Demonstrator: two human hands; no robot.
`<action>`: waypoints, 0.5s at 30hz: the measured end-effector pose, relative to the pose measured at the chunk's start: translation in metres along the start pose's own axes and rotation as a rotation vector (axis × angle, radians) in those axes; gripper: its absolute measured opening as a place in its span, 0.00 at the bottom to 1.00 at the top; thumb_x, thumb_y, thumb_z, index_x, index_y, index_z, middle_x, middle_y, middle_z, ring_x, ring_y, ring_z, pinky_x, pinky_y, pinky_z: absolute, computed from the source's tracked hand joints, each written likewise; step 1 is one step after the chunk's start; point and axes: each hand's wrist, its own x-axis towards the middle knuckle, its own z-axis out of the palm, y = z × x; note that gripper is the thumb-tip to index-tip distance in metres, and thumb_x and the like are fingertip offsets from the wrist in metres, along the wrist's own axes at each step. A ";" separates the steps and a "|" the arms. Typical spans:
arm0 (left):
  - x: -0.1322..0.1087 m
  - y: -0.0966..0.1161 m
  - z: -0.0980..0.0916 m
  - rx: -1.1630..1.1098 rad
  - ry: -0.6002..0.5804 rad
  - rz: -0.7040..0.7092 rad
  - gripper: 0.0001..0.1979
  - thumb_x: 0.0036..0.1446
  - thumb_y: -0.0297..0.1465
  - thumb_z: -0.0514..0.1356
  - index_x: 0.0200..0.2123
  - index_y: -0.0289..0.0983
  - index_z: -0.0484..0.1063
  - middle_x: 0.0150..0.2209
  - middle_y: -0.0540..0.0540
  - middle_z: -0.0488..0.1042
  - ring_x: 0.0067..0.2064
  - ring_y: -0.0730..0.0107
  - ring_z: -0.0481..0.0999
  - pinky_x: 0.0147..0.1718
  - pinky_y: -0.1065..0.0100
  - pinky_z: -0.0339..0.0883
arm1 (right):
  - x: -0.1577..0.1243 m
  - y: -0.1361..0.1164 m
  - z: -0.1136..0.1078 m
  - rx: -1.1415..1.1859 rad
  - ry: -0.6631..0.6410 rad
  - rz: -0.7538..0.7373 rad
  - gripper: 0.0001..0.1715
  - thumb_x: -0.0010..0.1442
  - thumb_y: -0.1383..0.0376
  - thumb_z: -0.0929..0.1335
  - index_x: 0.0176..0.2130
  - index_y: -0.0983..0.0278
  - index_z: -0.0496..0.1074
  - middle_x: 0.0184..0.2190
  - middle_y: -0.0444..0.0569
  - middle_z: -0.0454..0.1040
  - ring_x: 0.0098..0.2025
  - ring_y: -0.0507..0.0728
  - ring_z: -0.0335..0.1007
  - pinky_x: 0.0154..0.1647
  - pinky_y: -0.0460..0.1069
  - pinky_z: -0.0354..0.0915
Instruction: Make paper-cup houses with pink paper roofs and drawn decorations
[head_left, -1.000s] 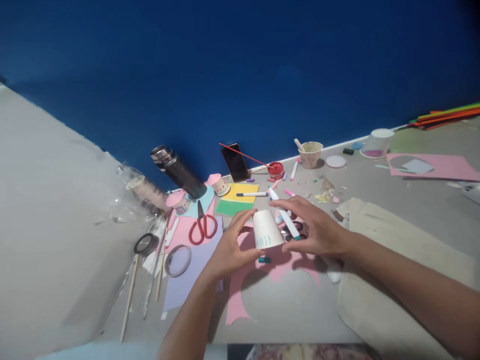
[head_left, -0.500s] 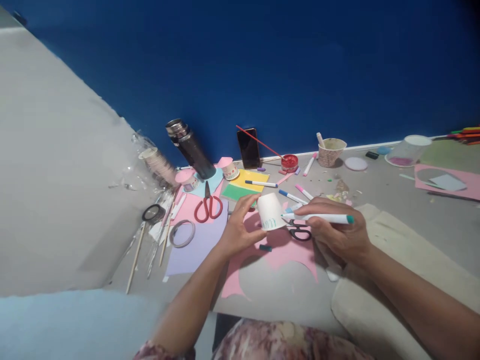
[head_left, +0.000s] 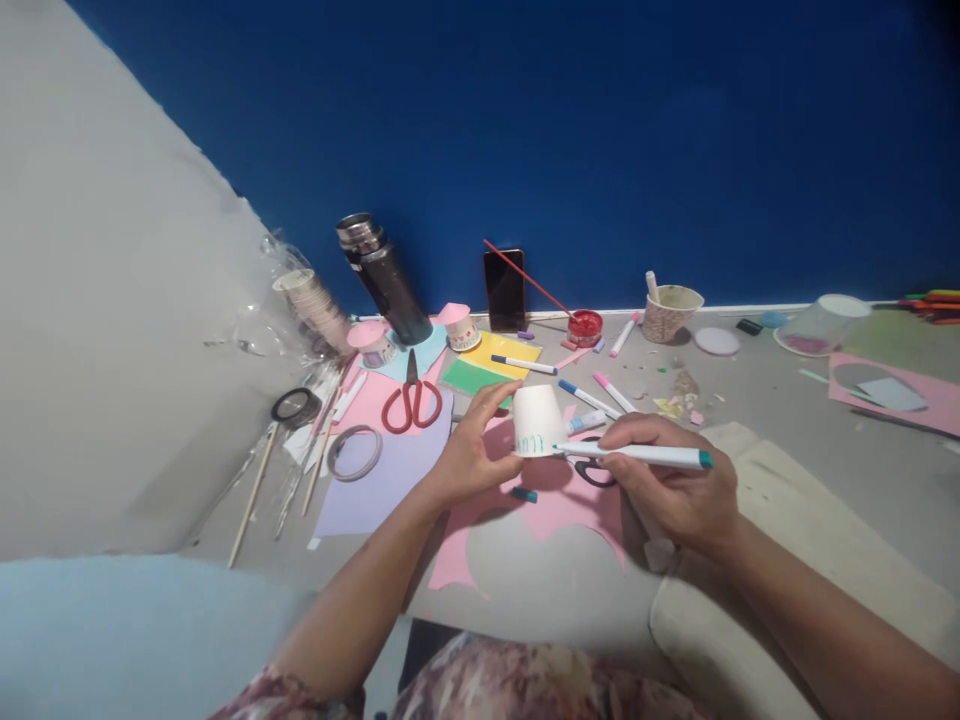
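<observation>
A white paper cup (head_left: 536,415), upside down, is gripped at its left side by my left hand (head_left: 476,450). Green strokes run along the lower band of the cup near its rim. My right hand (head_left: 667,480) is closed round a white felt-tip marker (head_left: 652,455) with a green end, and its tip meets the cup's lower right side. Below the cup a dark green marker cap (head_left: 524,494) lies on cut pink paper (head_left: 570,510). Black-handled scissors (head_left: 592,470) lie partly hidden behind the marker and my right fingers.
Red-handled scissors (head_left: 412,400), a tape roll (head_left: 354,453) and wooden sticks (head_left: 253,495) lie to the left. Behind stand a dark flask (head_left: 390,290), two small pink-topped cups (head_left: 459,328), a phone (head_left: 505,290) and a red paint pot (head_left: 584,328). A beige cloth (head_left: 810,540) lies at right.
The marker tip has come down onto the cup near its lower rim, and the marker lies flatter. The green strokes look slightly extended. The whole view has shifted a little.
</observation>
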 end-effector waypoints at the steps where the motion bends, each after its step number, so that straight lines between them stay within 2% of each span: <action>1: 0.000 0.000 0.000 0.007 -0.002 -0.002 0.42 0.52 0.26 0.68 0.70 0.48 0.61 0.67 0.40 0.65 0.68 0.49 0.66 0.63 0.50 0.68 | 0.000 0.000 0.000 -0.001 -0.006 -0.007 0.06 0.63 0.69 0.74 0.42 0.60 0.79 0.35 0.48 0.85 0.35 0.58 0.84 0.34 0.47 0.75; 8: -0.001 0.001 0.000 -0.018 -0.020 -0.010 0.43 0.50 0.23 0.67 0.69 0.47 0.61 0.67 0.40 0.64 0.68 0.48 0.66 0.63 0.49 0.68 | 0.003 -0.001 0.001 -0.025 -0.034 -0.041 0.06 0.62 0.70 0.74 0.41 0.60 0.79 0.35 0.48 0.84 0.36 0.58 0.84 0.36 0.48 0.75; 15: 0.000 0.001 0.002 -0.042 -0.025 -0.002 0.43 0.51 0.25 0.69 0.69 0.47 0.63 0.67 0.40 0.65 0.68 0.48 0.66 0.63 0.49 0.68 | 0.002 0.000 0.002 -0.036 -0.040 -0.037 0.05 0.63 0.68 0.74 0.42 0.61 0.79 0.34 0.50 0.84 0.38 0.60 0.85 0.36 0.49 0.76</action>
